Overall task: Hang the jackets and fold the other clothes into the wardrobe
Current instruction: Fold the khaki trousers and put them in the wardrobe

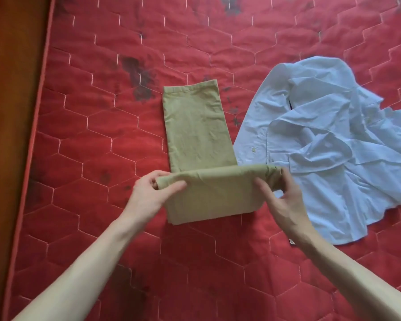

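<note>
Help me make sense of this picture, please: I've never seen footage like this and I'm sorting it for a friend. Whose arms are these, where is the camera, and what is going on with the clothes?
There is no machine here. A person wears a camera on the head, looking forward and down, so the two bare arms reaching in from the bottom are their own. This is the only view.

The surface is a red quilted mattress with some dark stains; a brown wooden edge runs along its left side.

In the middle lie khaki trousers, already folded narrow, with the near end turned over into a thick fold. The left hand grips that fold at its left end and the right hand grips it at its right end, fingers curled round the cloth.

Beside it, to the right, a light blue shirt lies crumpled and not yet folded.

No wardrobe is in view.
</note>
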`<control>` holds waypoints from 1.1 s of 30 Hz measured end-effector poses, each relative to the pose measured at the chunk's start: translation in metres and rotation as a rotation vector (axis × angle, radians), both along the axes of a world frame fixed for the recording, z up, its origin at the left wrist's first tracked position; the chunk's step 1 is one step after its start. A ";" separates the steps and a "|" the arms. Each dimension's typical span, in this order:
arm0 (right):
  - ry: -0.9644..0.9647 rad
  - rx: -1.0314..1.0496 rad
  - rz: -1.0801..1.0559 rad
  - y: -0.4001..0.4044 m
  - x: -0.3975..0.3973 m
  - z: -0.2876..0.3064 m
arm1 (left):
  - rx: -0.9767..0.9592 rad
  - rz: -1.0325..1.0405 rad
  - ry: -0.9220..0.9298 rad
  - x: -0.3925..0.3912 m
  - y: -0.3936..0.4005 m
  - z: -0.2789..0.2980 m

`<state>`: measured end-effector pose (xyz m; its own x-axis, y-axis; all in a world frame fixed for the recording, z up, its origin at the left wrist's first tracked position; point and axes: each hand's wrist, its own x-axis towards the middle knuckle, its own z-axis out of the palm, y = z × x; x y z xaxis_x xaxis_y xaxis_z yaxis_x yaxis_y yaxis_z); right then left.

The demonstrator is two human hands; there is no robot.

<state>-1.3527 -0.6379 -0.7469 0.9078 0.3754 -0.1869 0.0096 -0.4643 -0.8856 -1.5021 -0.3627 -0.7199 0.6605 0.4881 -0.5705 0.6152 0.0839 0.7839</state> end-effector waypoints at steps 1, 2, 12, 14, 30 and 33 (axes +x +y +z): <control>0.029 -0.016 -0.013 0.010 0.004 -0.005 | -0.055 0.115 -0.037 0.004 -0.002 -0.008; 0.047 -0.032 -0.018 0.020 0.008 -0.011 | -0.077 0.197 -0.051 0.008 -0.006 -0.016; -0.048 -0.166 -0.196 0.088 0.042 -0.078 | 0.319 0.225 -0.062 0.054 -0.005 -0.091; -0.058 -0.229 -0.193 0.094 0.046 -0.086 | 0.413 0.243 -0.030 0.058 -0.006 -0.101; -0.384 -0.513 0.307 0.074 0.022 -0.103 | 1.088 -0.590 0.080 0.026 -0.035 -0.124; -0.403 -0.547 0.376 0.067 0.027 -0.102 | 1.107 -0.604 0.111 0.030 -0.035 -0.122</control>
<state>-1.3255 -0.5711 -0.8487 0.7748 0.6213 -0.1171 0.5257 -0.7360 -0.4266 -1.4724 -0.3981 -0.8422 0.9187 0.3770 -0.1175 0.3936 -0.8980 0.1965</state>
